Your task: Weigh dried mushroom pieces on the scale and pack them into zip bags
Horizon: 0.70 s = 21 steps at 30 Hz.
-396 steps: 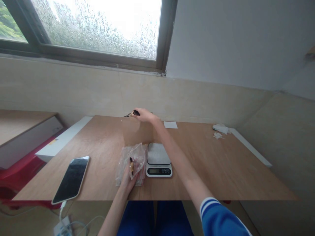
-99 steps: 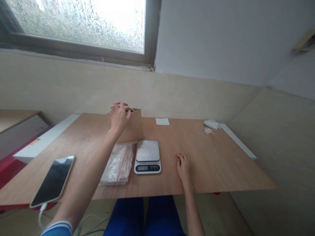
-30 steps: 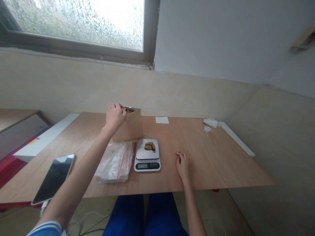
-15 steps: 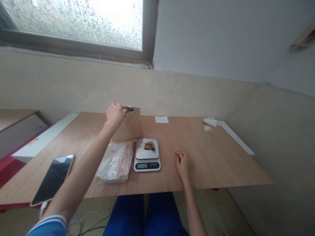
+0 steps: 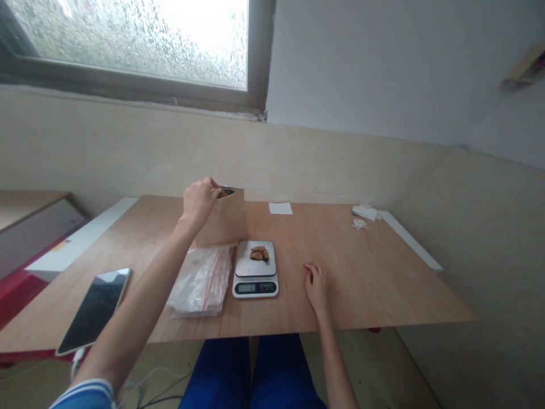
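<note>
My left hand (image 5: 201, 200) is at the mouth of a brown paper bag (image 5: 225, 220) standing at the back of the table. Its fingers are pinched together at the opening, and brown pieces (image 5: 225, 193) show beside the fingertips. Whatever those fingers grip is hidden. In front of the bag sits a white kitchen scale (image 5: 255, 288) with several brown dried slices (image 5: 259, 254) on its steel plate. My right hand (image 5: 315, 284) rests on the table to the right of the scale, fingers loosely bent and apart, holding nothing.
Clear zip bags (image 5: 202, 284) lie in a stack left of the scale. A smartphone (image 5: 96, 309) with a cable lies under my left forearm. White paper (image 5: 280, 208) is at the back edge, and crumpled tissue (image 5: 366, 212) at the back right of the wooden table (image 5: 383, 284).
My left hand has shifted slightly at the bag's mouth, its fingers now drawn up a little. The right hand and the slices on the scale stay put.
</note>
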Tool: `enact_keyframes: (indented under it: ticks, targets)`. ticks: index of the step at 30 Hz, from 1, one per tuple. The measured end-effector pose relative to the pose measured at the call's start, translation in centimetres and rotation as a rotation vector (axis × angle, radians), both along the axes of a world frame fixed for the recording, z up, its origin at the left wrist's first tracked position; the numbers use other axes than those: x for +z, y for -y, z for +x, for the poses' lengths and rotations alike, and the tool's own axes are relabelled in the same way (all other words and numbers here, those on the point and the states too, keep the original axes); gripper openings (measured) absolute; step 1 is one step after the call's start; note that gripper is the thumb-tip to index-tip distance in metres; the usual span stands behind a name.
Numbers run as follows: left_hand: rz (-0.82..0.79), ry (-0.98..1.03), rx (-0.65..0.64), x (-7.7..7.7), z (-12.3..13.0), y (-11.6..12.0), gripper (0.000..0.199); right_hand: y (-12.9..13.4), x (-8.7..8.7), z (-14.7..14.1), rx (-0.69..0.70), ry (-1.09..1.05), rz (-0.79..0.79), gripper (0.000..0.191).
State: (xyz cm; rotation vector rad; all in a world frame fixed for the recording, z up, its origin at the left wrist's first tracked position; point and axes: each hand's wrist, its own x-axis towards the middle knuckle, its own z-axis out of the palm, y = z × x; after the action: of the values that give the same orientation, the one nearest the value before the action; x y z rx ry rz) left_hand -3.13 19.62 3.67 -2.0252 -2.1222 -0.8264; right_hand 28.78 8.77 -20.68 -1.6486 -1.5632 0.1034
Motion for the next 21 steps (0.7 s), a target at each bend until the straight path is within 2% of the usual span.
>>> enact_keyframes:
  ticks: [6,9,12,14,16,18,21]
  targets:
    - [0.241,0.121,-0.170,-1.1,-0.6,-0.2,0.021,0.1,0.1,0.0,0.007,0.007,-0.011,0.033]
    - [0.364,0.177,-0.229,-0.7,-0.6,0.4,0.021,0.1,0.2,0.0,0.003,0.015,-0.002,0.033]
    - [0.370,0.223,-0.379,-0.2,-0.1,1.8,0.021,0.1,0.1,0.0,-0.001,0.020,-0.001,0.033]
    - [0.246,0.266,-0.533,-0.6,0.6,2.9,0.022,0.1,0.0,0.1,0.001,0.013,-0.001,0.033]
    - [-0.024,0.316,-0.693,-2.0,1.5,3.8,0.024,0.1,0.0,0.1,0.008,0.001,-0.005,0.032]
    - [-0.361,0.378,-0.808,-4.4,2.3,4.5,0.024,0.1,0.0,0.1,0.005,-0.003,-0.008,0.032]
    - [-0.609,0.409,-0.892,-8.6,3.4,5.0,0.024,0.1,0.2,0.1,0.003,0.000,-0.009,0.032]
